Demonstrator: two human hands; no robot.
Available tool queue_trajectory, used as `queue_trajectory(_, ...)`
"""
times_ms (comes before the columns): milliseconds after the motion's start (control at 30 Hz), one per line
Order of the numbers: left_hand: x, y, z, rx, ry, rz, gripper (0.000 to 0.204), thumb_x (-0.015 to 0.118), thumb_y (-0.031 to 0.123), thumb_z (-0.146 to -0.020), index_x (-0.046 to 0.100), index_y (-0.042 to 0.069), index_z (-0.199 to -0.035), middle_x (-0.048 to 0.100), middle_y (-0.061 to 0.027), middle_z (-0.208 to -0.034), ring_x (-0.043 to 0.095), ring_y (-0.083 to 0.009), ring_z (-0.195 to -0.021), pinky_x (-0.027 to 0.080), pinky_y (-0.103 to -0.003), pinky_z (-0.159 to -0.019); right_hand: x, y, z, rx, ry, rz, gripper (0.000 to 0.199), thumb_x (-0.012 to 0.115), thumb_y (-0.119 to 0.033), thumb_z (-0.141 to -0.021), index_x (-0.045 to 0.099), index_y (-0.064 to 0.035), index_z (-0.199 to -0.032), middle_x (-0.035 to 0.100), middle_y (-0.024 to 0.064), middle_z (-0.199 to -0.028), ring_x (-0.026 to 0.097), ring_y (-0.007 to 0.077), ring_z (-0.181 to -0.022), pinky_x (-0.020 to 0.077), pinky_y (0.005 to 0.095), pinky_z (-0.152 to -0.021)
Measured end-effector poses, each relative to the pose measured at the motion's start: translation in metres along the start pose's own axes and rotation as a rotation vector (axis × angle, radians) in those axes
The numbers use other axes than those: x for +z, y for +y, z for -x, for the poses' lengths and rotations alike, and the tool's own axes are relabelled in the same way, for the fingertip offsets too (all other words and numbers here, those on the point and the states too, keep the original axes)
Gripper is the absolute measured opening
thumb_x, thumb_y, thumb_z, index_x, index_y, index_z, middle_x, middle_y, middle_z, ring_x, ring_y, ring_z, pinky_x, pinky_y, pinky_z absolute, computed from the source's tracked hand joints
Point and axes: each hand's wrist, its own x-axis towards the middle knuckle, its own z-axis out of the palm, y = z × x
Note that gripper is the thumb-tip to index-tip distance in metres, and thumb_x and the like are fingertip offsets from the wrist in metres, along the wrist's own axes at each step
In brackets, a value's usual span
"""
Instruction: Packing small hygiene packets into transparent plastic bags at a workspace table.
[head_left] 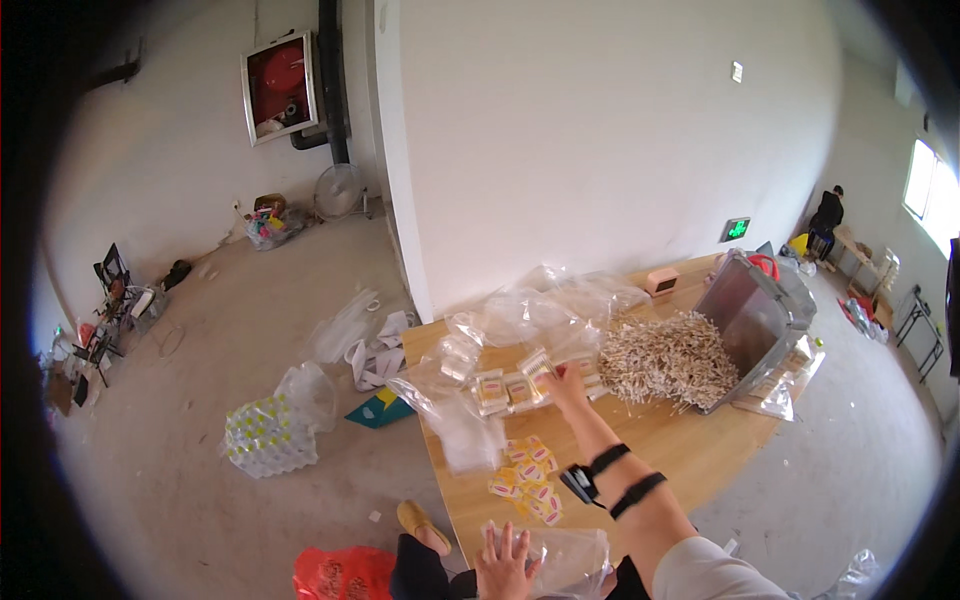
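Note:
My left hand [505, 565] lies flat with fingers spread on clear plastic bags [568, 550] at the table's near edge. My right hand [566, 384] reaches across the table, fingers closed on a small clear pack [536, 364] with thin pale sticks inside. Below and beside that pack sits a row of similar packs [490, 390] with yellow-and-white labels, partly hidden by my hand. Loose yellow-and-white cards [528, 470] are scattered between my two hands. To the right of my right hand spreads a large heap of thin sticks, seemingly cotton swabs [665, 362].
A grey plastic bin [722, 300] lies tipped on its side behind the heap. Clear plastic bags [550, 305] cover the table's back and left. A small pink box [661, 282] stands by the wall. Wrapped bottles [270, 436] and a red bag [345, 574] sit on the floor.

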Motion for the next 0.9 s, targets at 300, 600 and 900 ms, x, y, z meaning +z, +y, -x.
queue_trajectory(300, -0.017, 0.001, -0.013, 0.032, -0.211, -0.183, 0.059, 0.060, 0.047, -0.084, 0.049, 0.020, -0.136, 0.036, -0.0110, -0.147, 0.027, -0.0398, -0.138, 0.039, -0.053, -0.096, -0.205, 0.136, 0.187, -0.062, -0.108, 0.225, 0.044, 0.069, -0.010, -0.078, 0.049, -0.0028, -0.117, 0.064, 0.0150, -0.097, 0.062, 0.0299, -0.098, 0.0495, 0.0380, -0.084)
queue_trajectory(600, -0.014, -0.002, -0.012, 0.038, -0.208, -0.146, 0.057, 0.062, 0.043, -0.085, 0.049, 0.018, -0.134, 0.034, -0.0104, -0.147, 0.026, -0.0389, -0.139, 0.040, -0.050, -0.098, -0.219, 0.186, 0.252, -0.249, 0.076, 0.425, 0.043, 0.070, -0.017, -0.075, 0.056, -0.0003, -0.112, 0.062, 0.0172, -0.088, 0.060, 0.0360, -0.085, 0.0498, 0.0394, -0.078)
queue_trajectory(900, -0.019, 0.000, -0.009, 0.022, -0.232, -0.134, 0.058, 0.066, 0.038, -0.084, 0.047, 0.019, -0.135, 0.033, -0.0107, -0.146, 0.025, -0.0390, -0.138, 0.038, -0.053, -0.102, -0.186, 0.189, 0.286, 0.334, -0.582, -0.011, 0.046, 0.077, -0.032, -0.081, 0.064, 0.0005, -0.111, 0.066, 0.0055, -0.093, 0.062, 0.0144, -0.086, 0.0496, 0.0277, -0.074)
